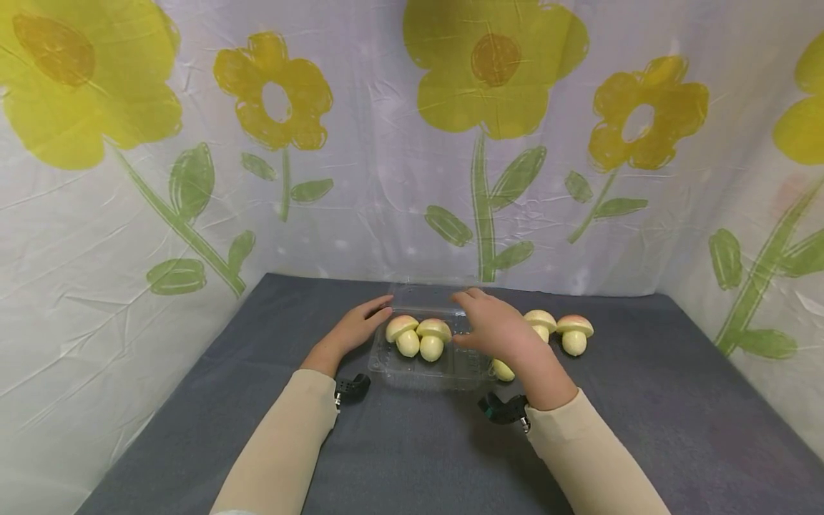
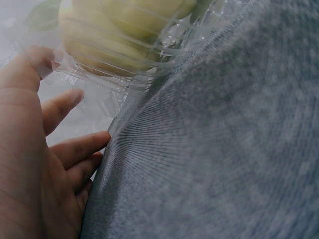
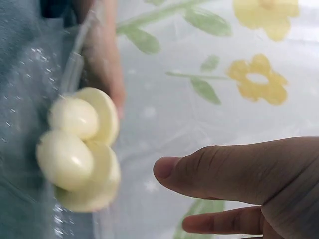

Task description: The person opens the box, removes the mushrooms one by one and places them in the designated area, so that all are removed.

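Observation:
A clear plastic clamshell box (image 1: 425, 380) lies on the dark cloth, its lid raised at the back. Two toy mushrooms (image 1: 431, 342), cream with pinkish caps, sit side by side in its left half. My left hand (image 1: 352, 330) is at the box's left side with fingers extended, fingertips right at the clear edge in the left wrist view. Over the right part of the box hovers my right hand (image 1: 498, 325), thumb and fingers apart. Nothing shows between them in the right wrist view, where the mushrooms (image 3: 67, 159) appear beyond the thumb.
To the right of the box lie more mushrooms: one (image 1: 575, 334) farthest right, one (image 1: 539, 320) partly behind my right hand, one (image 1: 503, 370) mostly hidden by it. A flower-printed curtain (image 1: 373, 214) hangs behind the dark tablecloth (image 1: 412, 450).

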Action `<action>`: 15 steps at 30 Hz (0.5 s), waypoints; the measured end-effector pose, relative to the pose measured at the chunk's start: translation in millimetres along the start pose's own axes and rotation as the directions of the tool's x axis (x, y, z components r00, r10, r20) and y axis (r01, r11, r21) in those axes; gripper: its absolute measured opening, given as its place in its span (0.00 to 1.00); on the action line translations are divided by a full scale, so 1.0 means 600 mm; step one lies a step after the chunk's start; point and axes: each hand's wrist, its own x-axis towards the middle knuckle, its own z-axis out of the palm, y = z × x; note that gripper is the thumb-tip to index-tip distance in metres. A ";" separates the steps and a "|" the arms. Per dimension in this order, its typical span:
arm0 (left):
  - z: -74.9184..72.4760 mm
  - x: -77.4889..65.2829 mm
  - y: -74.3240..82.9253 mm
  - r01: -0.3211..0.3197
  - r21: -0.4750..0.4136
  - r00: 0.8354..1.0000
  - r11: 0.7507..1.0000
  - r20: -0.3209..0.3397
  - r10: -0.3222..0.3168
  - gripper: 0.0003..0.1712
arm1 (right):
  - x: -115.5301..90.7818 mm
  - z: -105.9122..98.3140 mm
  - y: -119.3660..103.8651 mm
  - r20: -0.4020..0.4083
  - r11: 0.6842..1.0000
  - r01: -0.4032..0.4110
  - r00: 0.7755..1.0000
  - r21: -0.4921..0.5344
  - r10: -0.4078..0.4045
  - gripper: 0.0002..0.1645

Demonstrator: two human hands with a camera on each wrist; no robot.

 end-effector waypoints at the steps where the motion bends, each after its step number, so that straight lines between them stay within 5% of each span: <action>1: 0.000 0.000 0.000 -0.003 -0.002 1.000 1.000 0.000 0.003 0.35 | 0.003 0.005 -0.004 0.000 1.000 0.006 1.000 -0.009 -0.006 0.43; 15: 0.000 0.003 -0.003 -0.008 0.001 1.000 1.000 0.003 0.008 0.36 | 0.040 0.077 -0.018 0.015 0.995 0.045 0.999 -0.087 -0.044 0.44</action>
